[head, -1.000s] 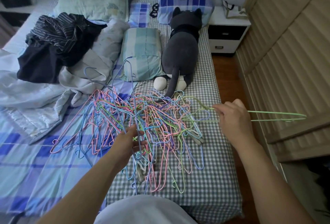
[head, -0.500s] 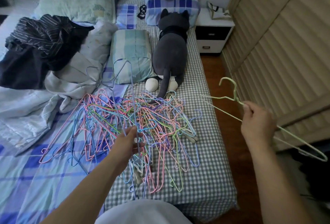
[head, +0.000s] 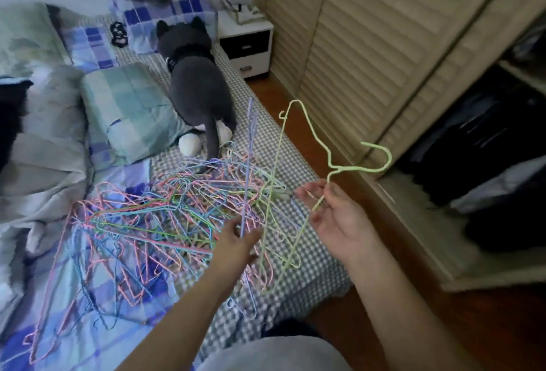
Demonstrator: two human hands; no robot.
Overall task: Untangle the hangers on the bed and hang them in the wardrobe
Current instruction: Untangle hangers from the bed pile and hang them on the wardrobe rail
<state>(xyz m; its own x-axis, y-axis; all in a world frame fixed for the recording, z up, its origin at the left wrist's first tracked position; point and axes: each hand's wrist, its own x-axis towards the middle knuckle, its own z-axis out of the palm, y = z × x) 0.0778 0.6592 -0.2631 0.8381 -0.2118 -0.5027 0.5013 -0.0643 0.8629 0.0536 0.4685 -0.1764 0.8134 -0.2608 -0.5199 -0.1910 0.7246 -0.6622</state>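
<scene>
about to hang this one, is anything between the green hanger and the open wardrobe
Nothing visible blocks it. The green hanger, pinched in the right hand, is lifted clear of the pile, its hook pointing toward the open wardrobe.

Motion blur smears the whole tangle of hangers [head: 165, 223] in front of the plush cat [head: 198, 96], so single wires can't be traced apart. Left of the cat, the dark clothing [head: 11, 122] is cut by the frame's edge. The blue hanger [head: 247, 169] shows only as a blurred stroke, its hook unreadable. Right of the cat, the open wardrobe [head: 484, 146] holds dark shapes too dim to name.
</scene>
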